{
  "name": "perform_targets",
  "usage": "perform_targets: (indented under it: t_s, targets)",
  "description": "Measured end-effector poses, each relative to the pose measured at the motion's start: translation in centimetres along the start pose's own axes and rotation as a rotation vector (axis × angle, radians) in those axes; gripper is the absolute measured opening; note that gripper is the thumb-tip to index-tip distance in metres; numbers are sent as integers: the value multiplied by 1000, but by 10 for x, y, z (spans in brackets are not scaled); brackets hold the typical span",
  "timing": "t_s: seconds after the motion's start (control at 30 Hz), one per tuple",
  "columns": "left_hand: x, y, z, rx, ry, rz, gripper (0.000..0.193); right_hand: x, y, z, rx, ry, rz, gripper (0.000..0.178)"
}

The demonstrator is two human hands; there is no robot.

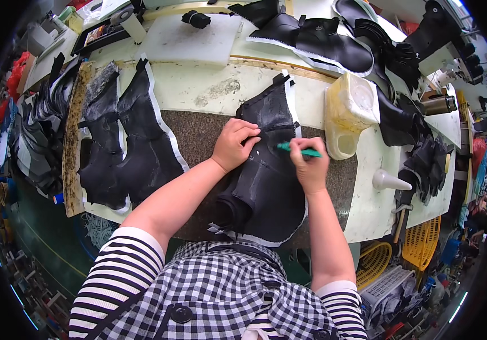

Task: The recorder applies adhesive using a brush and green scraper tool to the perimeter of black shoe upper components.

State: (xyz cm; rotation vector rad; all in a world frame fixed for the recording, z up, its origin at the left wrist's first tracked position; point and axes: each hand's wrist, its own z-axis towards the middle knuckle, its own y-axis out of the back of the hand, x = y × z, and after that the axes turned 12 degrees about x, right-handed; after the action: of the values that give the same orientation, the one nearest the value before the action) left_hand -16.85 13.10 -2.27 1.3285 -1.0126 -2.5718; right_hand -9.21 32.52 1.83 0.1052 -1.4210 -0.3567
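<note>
Mid-frame, a black boot piece (277, 181) lies under the left hand (234, 145), fingers curled, any pinch unclear; the right hand (312, 164) pinches a green pen (311, 153) between fingertips over it.

Green tool (311, 153), black-and-white checked garment (215, 286)

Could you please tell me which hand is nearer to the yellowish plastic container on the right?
Right: the right hand, gripping a green pen, is just left of the container; the left hand is farther left, touching the black piece.
</note>
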Motion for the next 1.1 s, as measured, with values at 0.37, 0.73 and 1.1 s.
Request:
perform_targets:
  t_s: [0.37, 0.73, 1.1]
  targets:
    - [0, 0, -1, 4, 13, 13, 15, 15, 65, 8, -246, 85, -439, 15]
    - [-26, 7, 0, 79, 251, 174, 20, -8, 112, 1, -358, -72, -365, 17]
    - [-150, 24, -68, 858, 101, 670, 43, 10, 51, -10, 297, -406, 257, 12]
